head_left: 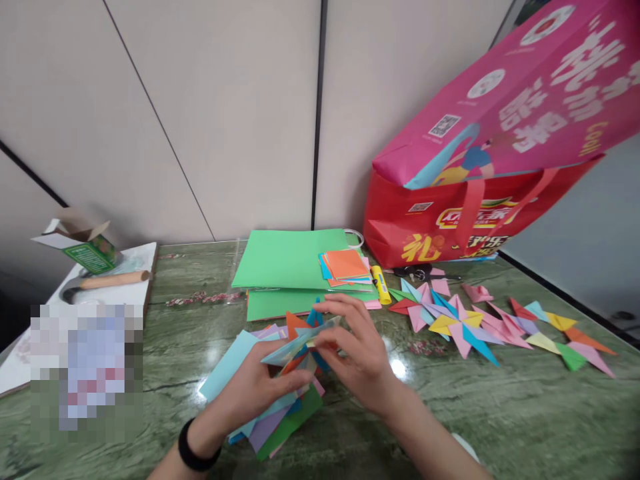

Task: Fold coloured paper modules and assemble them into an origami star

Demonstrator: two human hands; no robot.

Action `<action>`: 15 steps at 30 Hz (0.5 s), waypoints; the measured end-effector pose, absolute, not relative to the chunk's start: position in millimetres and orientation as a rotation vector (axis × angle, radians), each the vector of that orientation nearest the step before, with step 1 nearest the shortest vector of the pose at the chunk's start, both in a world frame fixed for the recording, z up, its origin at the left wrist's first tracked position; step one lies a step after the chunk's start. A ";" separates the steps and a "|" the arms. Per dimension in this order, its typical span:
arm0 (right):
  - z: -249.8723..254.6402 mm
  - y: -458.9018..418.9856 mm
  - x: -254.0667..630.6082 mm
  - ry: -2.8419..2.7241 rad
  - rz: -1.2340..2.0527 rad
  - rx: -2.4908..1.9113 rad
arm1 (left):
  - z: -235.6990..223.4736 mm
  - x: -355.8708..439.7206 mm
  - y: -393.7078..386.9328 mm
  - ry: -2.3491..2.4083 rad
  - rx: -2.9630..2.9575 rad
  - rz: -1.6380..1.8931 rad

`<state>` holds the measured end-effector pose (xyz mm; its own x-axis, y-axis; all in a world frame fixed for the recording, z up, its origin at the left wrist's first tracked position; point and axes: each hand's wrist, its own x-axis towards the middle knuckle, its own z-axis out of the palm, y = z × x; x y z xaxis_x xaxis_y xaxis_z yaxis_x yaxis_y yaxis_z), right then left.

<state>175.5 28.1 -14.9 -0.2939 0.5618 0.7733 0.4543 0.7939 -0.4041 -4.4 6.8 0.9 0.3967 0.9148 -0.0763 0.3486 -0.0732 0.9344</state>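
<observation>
Above the table's middle, my left hand (255,380), with a black band at the wrist, is closed on a folded paper star (293,352) with blue, orange and pale points. My right hand (363,353) pinches the star's upper right side between bent fingers and thumb; the fingers hide part of it. Beneath both hands lies a fanned pile of coloured paper sheets (223,372) in light blue, purple and green. Several folded paper stars (455,323) in pink, yellow, blue and green lie to the right of my right hand.
Green paper sheets (285,257) lie at the back, topped by small coloured squares (347,265). Beside them is a yellow glue stick (381,285). Red and pink bags (425,213) stand at the back right. A wooden-handled tool (115,280) and green box (93,257) rest on a white board at left.
</observation>
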 end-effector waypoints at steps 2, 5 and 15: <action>-14.2 28.2 175.7 -1.932 0.121 -0.752 | -0.6 -3.2 6.5 1.175 1.651 0.720; -13.2 27.2 174.3 -1.936 0.106 -0.752 | -4.7 -0.3 6.3 1.208 1.696 0.805; -8.7 21.0 166.8 -1.749 0.058 -0.852 | -8.3 1.6 4.4 1.194 1.690 0.939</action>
